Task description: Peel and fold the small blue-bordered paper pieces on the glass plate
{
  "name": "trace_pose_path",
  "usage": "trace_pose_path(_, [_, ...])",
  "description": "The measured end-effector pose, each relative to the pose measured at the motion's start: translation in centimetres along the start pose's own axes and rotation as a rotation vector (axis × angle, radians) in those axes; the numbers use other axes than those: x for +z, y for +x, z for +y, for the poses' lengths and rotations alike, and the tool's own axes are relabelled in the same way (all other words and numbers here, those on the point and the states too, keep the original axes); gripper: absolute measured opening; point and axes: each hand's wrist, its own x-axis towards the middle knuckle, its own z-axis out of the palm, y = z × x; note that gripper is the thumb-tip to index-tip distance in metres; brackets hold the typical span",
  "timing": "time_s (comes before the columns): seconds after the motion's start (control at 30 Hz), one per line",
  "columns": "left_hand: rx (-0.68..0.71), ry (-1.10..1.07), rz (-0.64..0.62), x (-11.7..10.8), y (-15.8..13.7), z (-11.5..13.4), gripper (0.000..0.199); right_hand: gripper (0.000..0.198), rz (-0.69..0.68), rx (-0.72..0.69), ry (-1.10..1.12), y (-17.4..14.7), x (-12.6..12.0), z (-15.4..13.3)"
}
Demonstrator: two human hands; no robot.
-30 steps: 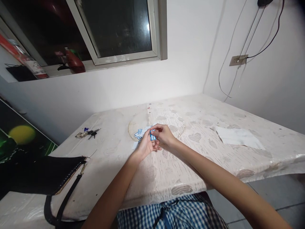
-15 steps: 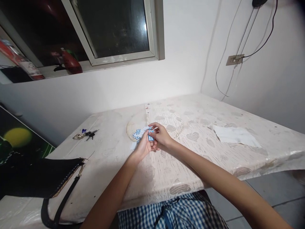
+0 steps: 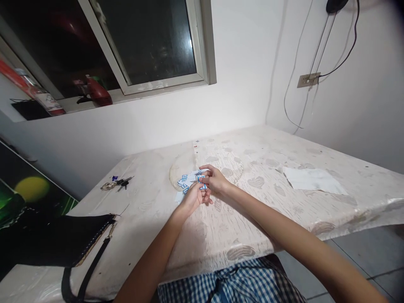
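Note:
Near the middle of the table, both hands meet at a small white-and-blue printed paper piece [image 3: 203,185]. My left hand [image 3: 193,196] is closed on its lower edge, thumb on top and fingers curled beneath. From the right, my right hand [image 3: 216,179] pinches the same piece between thumb and fingers. Just beyond and left of my left hand lie several white paper pieces with blue printing [image 3: 185,180], partly overlapping. A plain pale scrap [image 3: 179,196] sits beside the left wrist. The fingers hide part of the held piece.
A patterned plastic cover [image 3: 259,210] lies over the table. Keys [image 3: 122,182] rest at the left, and a black bag [image 3: 63,237] with a strap lies nearer. A torn white paper sheet [image 3: 312,180] is at the right. Behind stand a wall and a window [image 3: 151,38].
The camera view has tilted slightly. My right fingers have shifted over the held piece, and more of the printed pieces beyond the left hand now shows.

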Motion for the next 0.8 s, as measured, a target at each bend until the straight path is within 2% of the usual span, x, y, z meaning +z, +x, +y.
trace_pose_path(0.13, [0.014,-0.019,0.036,0.1,0.2,0.0,0.007,0.048,-0.006,-0.027,-0.037,0.3,0.1,0.0])
trace_pose_path(0.23, [0.084,-0.072,0.132,-0.3,0.4,0.4,0.007,0.041,0.106,-0.084,-0.162,1.1,-0.9,-0.7])
trace_pose_path(0.33, [0.183,-0.205,0.267,-1.0,0.4,1.2,0.007,0.03,0.291,-0.258,-0.482,2.0,-3.0,-1.4])
trace_pose_path(0.4, [0.239,-0.319,0.34,-1.6,0.4,1.9,0.006,0.033,0.317,-0.342,-0.785,2.3,-4.4,-1.4])
trace_pose_path(0.47, [0.261,-0.405,0.384,-2.0,0.3,2.4,0.006,0.035,0.234,-0.364,-1.014,2.4,-5.1,-1.1])
trace_pose_path(0.6, [0.27,-0.458,0.397,-2.3,0.1,2.7,0.008,0.043,-0.095,-0.347,-1.327,2.0,-4.7,-0.1])
trace_pose_path(0.7, [0.275,-0.433,0.362,-2.1,0.0,2.5,0.008,0.047,-0.232,-0.349,-1.431,1.6,-4.0,0.1])
trace_pose_path(0.8, [0.275,-0.424,0.344,-2.0,0.0,2.3,0.007,0.046,-0.284,-0.389,-1.459,1.6,-3.9,0.0])
